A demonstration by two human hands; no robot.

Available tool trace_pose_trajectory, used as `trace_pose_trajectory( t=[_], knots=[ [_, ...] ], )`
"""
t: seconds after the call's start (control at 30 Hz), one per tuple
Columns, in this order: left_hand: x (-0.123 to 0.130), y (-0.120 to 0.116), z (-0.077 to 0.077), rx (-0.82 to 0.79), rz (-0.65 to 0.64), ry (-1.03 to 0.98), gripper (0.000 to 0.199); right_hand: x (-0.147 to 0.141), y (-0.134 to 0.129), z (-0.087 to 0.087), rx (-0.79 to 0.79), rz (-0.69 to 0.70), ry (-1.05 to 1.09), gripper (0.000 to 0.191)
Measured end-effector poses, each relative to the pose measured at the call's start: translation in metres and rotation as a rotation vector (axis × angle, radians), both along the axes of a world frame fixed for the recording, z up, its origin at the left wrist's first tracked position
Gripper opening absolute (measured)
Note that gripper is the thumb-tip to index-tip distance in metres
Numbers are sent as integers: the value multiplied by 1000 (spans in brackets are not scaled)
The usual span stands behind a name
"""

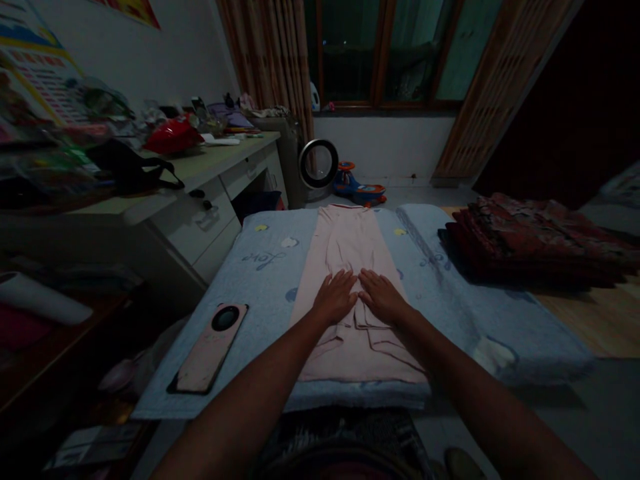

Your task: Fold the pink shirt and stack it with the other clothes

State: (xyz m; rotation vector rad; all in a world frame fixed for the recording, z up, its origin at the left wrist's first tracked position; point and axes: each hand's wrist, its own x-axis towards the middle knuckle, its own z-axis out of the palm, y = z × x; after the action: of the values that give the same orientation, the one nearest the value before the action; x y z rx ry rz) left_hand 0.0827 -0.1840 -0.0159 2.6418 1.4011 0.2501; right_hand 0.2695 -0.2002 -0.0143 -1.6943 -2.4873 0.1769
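Observation:
A pale pink garment [349, 237] lies lengthwise on a light blue patterned blanket [270, 273], its collar-like edge at the far end. Both its sides are folded inward, and loose folds show near the close end. My left hand [336, 295] rests flat on the middle of the cloth, fingers stretched out and pointing away from me. Beside it, my right hand [381, 295] lies flat on the same cloth, fingers also extended. The two hands nearly touch at the thumbs. Neither hand grips the fabric.
A pink phone [213, 350] with a round camera lies on the blanket at left. Folded dark red patterned cloths [540, 240] are stacked at right. A cluttered desk [200, 173] stands at left. Beyond the blanket are a ride-on toy [357, 187] and a round-framed object [319, 165].

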Motion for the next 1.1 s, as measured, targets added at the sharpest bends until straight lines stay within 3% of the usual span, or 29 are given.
trace_pose_trajectory(
  t=[0.33,0.43,0.5,0.6,0.7,0.87,0.97,1.1],
  knots=[
    [1,-2,-2,27,11,2,54,0,-65,0,33,38,44,63],
    [1,-6,3,75,21,-6,51,3,-79,14,10,72,65,64],
    [1,-12,8,128,22,-15,48,8,-80,29,-46,103,109,55],
    [2,-25,13,161,-25,-39,49,15,-62,50,-120,116,191,48],
    [4,-38,9,106,-34,-56,60,12,-25,56,-19,80,259,45],
    [8,-46,-3,53,67,-82,83,-15,38,37,72,92,258,45],
    [8,-47,-7,36,85,-76,80,-20,60,21,15,83,117,45],
    [8,-49,-2,14,77,-57,75,-10,76,9,10,-51,-55,52]
  ],
)
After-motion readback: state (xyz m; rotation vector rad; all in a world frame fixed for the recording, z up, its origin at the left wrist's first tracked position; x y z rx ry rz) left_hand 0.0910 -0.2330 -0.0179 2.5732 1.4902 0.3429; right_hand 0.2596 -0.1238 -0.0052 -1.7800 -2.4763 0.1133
